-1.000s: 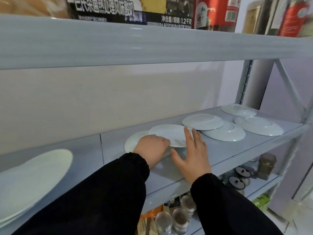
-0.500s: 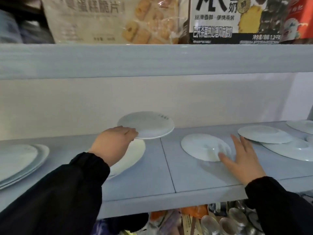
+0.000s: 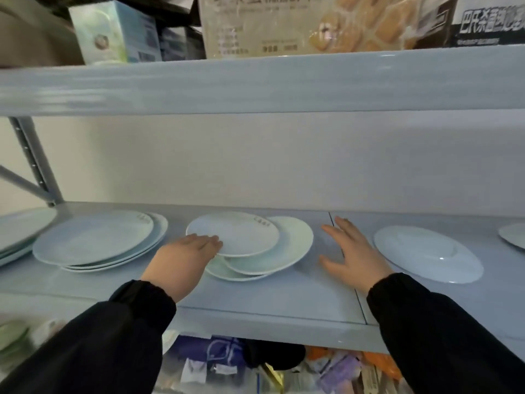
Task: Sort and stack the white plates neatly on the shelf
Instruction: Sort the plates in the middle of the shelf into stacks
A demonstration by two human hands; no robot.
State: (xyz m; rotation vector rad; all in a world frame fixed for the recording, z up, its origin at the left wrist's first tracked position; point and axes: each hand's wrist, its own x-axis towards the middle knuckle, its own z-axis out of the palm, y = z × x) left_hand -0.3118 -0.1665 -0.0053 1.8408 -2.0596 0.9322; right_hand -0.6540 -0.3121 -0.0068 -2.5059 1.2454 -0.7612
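White china all along the grey shelf, and the sorting looks roughly at the halfway mark. At the left of the frame, the left stack sits fairly square, several large plates nested, with the edge plates just beside it, cut off by the frame. Centre frame is where the action is: the left hand grips the near-left rim of the small plate, fingers pressed together over the top of the rim, thumb out of sight, presumably underneath. That plate sits on the centre pile, which is anything but neat, with the bigger plates below fanned out to the right and toward the viewer. The right hand hangs over bare shelf just right of the pile, fingers spread and straight, holding nothing; whether the palm touches the shelf, I cannot tell. Yet to do, by my reckoning: square up that centre pile, then gather the single plate lying alone right of centre and the far plate peeking in at the right edge. Boxes line the shelf above, packets crowd the one below.
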